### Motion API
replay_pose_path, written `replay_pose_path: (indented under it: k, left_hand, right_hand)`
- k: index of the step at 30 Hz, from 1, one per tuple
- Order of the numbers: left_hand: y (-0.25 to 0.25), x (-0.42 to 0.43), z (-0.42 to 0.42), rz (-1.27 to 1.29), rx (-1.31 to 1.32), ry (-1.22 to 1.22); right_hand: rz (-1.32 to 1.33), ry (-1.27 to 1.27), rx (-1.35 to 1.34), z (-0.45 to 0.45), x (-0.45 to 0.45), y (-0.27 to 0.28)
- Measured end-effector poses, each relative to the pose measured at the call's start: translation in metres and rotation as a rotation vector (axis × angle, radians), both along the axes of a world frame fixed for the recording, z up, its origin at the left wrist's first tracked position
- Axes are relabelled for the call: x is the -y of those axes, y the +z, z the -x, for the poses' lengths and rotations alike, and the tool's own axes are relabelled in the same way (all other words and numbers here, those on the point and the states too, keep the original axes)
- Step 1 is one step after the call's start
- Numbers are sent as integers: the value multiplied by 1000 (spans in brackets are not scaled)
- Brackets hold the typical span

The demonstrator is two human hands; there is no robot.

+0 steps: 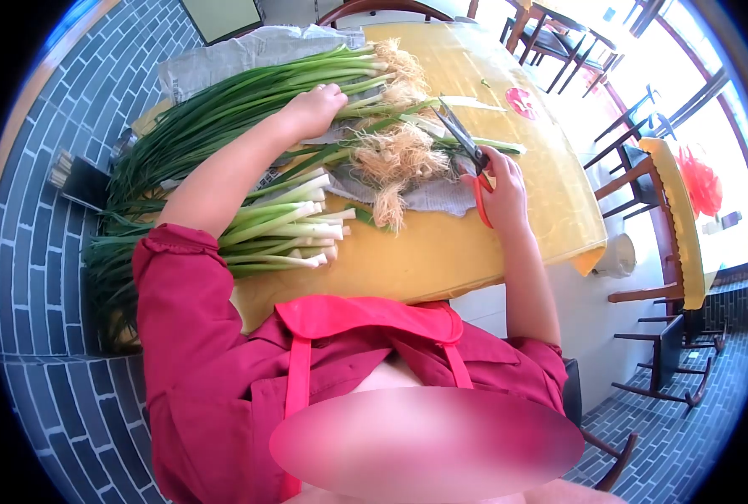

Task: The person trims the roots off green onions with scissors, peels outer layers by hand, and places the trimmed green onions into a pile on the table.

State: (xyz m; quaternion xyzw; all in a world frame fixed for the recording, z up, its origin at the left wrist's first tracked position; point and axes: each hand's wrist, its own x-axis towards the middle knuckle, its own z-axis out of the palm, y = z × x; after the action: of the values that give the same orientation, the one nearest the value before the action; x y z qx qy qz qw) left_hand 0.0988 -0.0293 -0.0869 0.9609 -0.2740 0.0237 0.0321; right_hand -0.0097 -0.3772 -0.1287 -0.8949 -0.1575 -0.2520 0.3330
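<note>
- Fingers of our R hand [508,193] are closed around the red handles of the scissors [484,197]; those of our L hand [317,111] are curled over the stalks, but can't tell how tight.
- Table [424,265]: yellow cover, in front of us, everything below on or by it.
- Rooted green onions [231,105]: big pile, far L side, leaves to L, roots to R; our L hand is on its stalks near the root end.
- Trimmed green onions [277,227]: smaller bunch, nearer us, white ends pointing R, w/ no roots on them.
- Newspaper [223,59]: past the pile at far L; another grayish sheet [449,198] under the roots, mid-table.
- Root clump [401,155]: tan, stringy, btwn our L hand & the scissors.
- Dark holder [84,181] w/ thin sticks, by the brick wall, L.
- Scissors: blades slightly apart, tips pointing away from us, just R of the roots.
- Red round piece [522,102]: flat, far R of table.
</note>
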Motion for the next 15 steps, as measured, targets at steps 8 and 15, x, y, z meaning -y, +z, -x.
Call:
replay_pose_path:
  k: [8, 15]
  left_hand:
    - [56, -6, 34, 340, -24, 41]
    - [85, 22, 91, 373, 110, 13]
  right_hand:
    - [-55, 167, -310, 6, -8, 22]
    - [-155, 429, -507, 22, -39, 41]
